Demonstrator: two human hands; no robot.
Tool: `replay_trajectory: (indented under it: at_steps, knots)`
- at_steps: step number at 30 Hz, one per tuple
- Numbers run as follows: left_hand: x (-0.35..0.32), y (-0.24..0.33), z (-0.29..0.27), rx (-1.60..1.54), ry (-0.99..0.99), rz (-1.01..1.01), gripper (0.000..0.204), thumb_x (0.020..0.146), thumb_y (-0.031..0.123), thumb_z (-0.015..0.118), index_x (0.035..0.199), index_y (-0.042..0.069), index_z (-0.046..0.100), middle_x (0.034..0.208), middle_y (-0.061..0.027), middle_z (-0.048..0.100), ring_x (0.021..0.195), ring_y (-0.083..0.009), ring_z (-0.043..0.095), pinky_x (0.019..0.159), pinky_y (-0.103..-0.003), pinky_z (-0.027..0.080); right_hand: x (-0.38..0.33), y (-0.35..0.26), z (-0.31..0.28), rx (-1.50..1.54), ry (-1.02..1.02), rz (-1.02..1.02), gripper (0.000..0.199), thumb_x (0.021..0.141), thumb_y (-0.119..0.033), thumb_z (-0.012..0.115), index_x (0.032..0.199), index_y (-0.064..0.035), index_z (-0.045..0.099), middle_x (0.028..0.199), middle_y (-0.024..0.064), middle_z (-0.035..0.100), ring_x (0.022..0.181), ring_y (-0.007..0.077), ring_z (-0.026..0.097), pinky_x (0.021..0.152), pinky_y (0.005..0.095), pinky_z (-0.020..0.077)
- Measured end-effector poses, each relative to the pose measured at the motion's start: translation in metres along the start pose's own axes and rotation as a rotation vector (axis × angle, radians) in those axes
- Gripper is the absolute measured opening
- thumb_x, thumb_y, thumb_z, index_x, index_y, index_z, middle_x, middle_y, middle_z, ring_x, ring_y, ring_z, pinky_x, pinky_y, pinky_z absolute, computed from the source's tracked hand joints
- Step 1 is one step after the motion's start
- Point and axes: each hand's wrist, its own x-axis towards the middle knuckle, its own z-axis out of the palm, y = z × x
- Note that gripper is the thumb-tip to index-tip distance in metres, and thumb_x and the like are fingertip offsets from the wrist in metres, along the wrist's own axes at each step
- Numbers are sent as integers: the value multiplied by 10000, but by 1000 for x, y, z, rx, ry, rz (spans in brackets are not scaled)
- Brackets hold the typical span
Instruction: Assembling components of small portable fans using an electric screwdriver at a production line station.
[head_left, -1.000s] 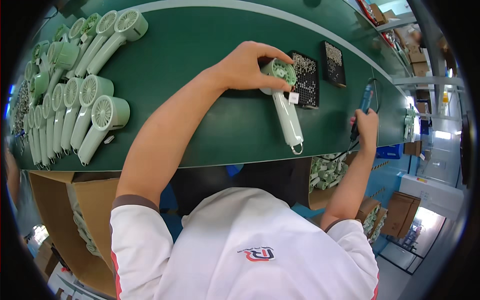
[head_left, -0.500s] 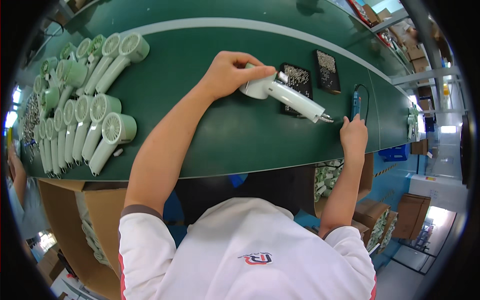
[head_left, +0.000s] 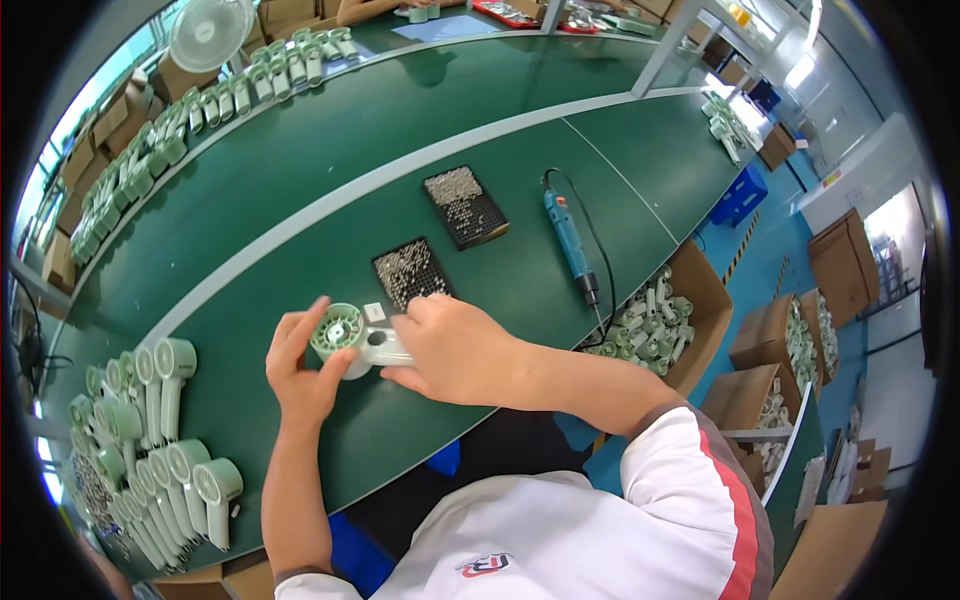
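Observation:
A pale green and white handheld fan (head_left: 339, 326) is held between both my hands above the green table, its round head showing an inner fan wheel. Around that head, my left hand (head_left: 302, 372) is closed with thumb and fingers at its sides. My right hand (head_left: 455, 350) grips the white handle part, whose far end is hidden beneath the palm. A small white piece (head_left: 374, 312) shows just beyond the fan. Farther right lies a blue electric screwdriver (head_left: 568, 235) with a black cord, untouched by either hand.
Two black trays of small screws, a nearer tray (head_left: 433, 288) and a farther tray (head_left: 487, 222), rest beyond my hands. Several fans (head_left: 212, 485) are grouped at left. A carton (head_left: 715, 300) of green and white parts stands below the table's right edge. More fans line the far bench.
My right hand has let go of the screwdriver and moved left onto the fan's handle. The fan has been turned, showing its inner wheel. The head view has swung right.

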Motion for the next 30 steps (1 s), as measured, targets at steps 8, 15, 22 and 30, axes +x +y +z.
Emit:
replay_trajectory:
  at_steps: [8, 15, 22, 30]
  knots:
    - [-9, -8, -1, -147, 149, 38, 699, 1050, 438, 560, 1515, -65, 419, 960, -96, 640, 881, -177, 629, 817, -333, 535, -31, 179, -97, -164, 569, 563, 456, 845, -430, 803, 945, 10, 743, 877, 192, 669, 799, 346, 654, 725, 429, 519]
    - [1, -37, 17, -138, 135, -55, 486, 1076, 275, 523, 1442, -44, 502, 890, -65, 638, 812, -130, 605, 767, -279, 502, -76, 468, -96, -591, 505, 845, 543, 875, -511, 743, 944, 28, 760, 890, 266, 700, 867, 438, 689, 795, 518, 547]
    - [-2, -30, 4, -94, 188, -122, 424, 1077, 258, 507, 1384, -31, 558, 829, -46, 638, 766, -112, 592, 729, -260, 463, -48, 501, -85, -567, 466, 851, 573, 885, -535, 722, 950, 34, 748, 979, 272, 698, 926, 448, 683, 823, 526, 553]
    - [6, -39, 31, -274, 208, -147, 283, 1051, 70, 528, 1303, -36, 601, 798, -37, 621, 719, -102, 608, 689, -255, 535, -122, 433, -99, -575, 904, 618, 455, 968, -334, 694, 1290, -16, 650, 1190, 220, 640, 1167, 403, 586, 948, 501, 502]
